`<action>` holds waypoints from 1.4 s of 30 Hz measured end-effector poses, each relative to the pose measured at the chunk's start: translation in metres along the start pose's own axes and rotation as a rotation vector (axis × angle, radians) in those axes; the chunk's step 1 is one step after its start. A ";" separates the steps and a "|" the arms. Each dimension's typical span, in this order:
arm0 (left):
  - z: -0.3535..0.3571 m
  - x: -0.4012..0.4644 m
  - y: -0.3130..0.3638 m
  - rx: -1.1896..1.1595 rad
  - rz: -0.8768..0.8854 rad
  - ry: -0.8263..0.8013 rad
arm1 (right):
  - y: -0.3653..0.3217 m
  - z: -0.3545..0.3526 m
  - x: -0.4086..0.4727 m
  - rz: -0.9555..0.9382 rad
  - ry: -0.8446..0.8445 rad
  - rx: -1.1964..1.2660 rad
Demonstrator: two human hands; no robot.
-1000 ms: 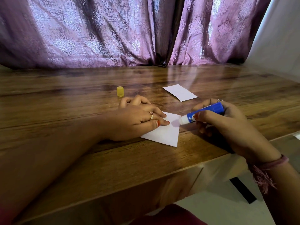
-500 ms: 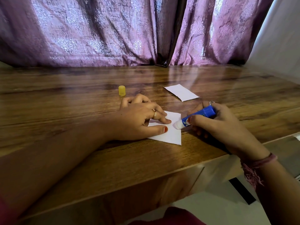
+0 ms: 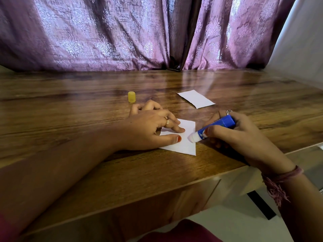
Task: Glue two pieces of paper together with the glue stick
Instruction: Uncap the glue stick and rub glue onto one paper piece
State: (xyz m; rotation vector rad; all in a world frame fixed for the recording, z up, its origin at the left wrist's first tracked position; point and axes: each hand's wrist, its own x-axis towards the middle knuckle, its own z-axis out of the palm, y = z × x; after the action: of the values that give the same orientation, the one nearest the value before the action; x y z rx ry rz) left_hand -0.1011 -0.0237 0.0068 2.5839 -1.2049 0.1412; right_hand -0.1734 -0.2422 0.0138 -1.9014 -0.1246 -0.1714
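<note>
**A:** Is there any brand or writing to read on the glue stick (image 3: 212,128)?

**B:** No. The tube is blue, with a white band near the tip that carries a small picture in red and white, but it is too small to make out, and I can read no letters on it.

**A:** Which way does it point?

**B:** Its long axis lies low and slanted. The white tip points to the person's left and a little toward them, and the blue back end points away to the right. The tip touches the near paper (image 3: 181,138) at its right edge.

**A:** How is it held?

**B:** The right hand (image 3: 234,135) grips the tube, with the fingers curled around it and the thumb on the near side close to the white band. There is a ring on one finger and a purple thread band (image 3: 279,179) at the wrist.

**A:** And the left hand (image 3: 150,128)?

**B:** It rests on the left part of the near paper and presses it flat on the counter (image 3: 87,110). The thumb and one finger are stretched out on the sheet, the other fingers are bent behind. It holds nothing. It also wears a ring.

**A:** Where is the other sheet?

**B:** The second paper (image 3: 196,99) lies flat farther back and to the right, well apart from the first. The yellow cap (image 3: 131,96) stands upright just behind the left hand. Purple curtains (image 3: 104,32) hang behind the counter.
</note>
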 end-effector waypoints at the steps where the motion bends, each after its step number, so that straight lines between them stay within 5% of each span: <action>1: 0.000 0.000 0.000 -0.003 0.000 -0.001 | 0.001 0.000 0.000 0.008 0.014 0.007; 42: 0.001 0.001 -0.004 0.010 0.020 0.010 | -0.002 -0.004 -0.007 -0.184 -0.211 -0.066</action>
State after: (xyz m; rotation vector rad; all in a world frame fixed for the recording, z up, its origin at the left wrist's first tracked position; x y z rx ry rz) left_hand -0.0976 -0.0228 0.0056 2.5767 -1.2304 0.1643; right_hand -0.1808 -0.2457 0.0160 -1.9699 -0.4419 -0.0991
